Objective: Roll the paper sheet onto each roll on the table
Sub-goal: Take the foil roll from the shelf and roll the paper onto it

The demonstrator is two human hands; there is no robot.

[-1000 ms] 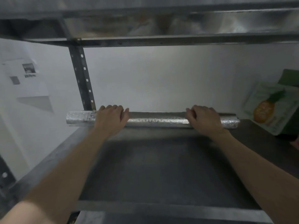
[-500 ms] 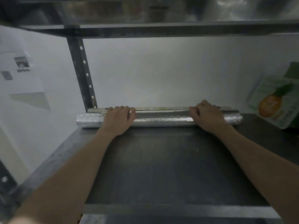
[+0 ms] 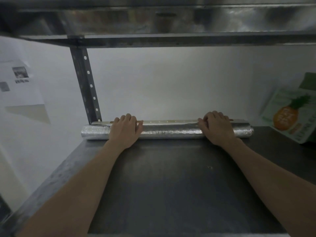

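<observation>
A long silver foil-like roll (image 3: pixel 169 130) lies crosswise at the back of the dark shelf surface (image 3: pixel 171 185). Behind it a pale strip (image 3: pixel 169 121) runs along the wall, the sheet's edge or a second roll; I cannot tell which. My left hand (image 3: pixel 125 130) lies palm down over the roll's left part, fingers curled over its top. My right hand (image 3: pixel 216 128) rests the same way on its right part. Both arms reach straight forward.
A green carton with a pineapple picture (image 3: pixel 290 115) leans at the back right. A perforated metal upright (image 3: pixel 85 82) stands at the back left, and another shelf (image 3: pixel 171 38) hangs low overhead. Printed papers (image 3: pixel 18 82) hang on the white wall at left.
The roll has travelled away from me to the back of the shelf under both hands. The pale strip behind it has come into view.
</observation>
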